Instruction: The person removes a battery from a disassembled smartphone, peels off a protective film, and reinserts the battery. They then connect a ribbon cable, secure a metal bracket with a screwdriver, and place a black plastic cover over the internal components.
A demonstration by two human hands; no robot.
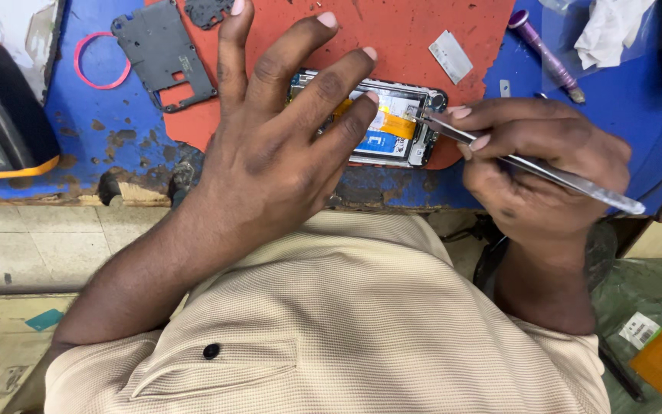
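An opened phone [415,123] with its back cover off lies on a red mat [392,38], showing a battery with a blue and white label and an orange flex strip [394,125]. My left hand [277,146] lies flat over the phone's left half, fingers spread, pressing it down. My right hand [538,165] grips metal tweezers [530,165], whose tips touch the phone's upper right part beside the orange strip.
A grey inner phone frame [164,52] lies at the mat's left edge, a pink ring [101,61] beside it. A purple screwdriver [545,54], a small silver plate [450,55] and white cloth [611,31] sit upper right. A yellow-edged device [1,115] stands at left.
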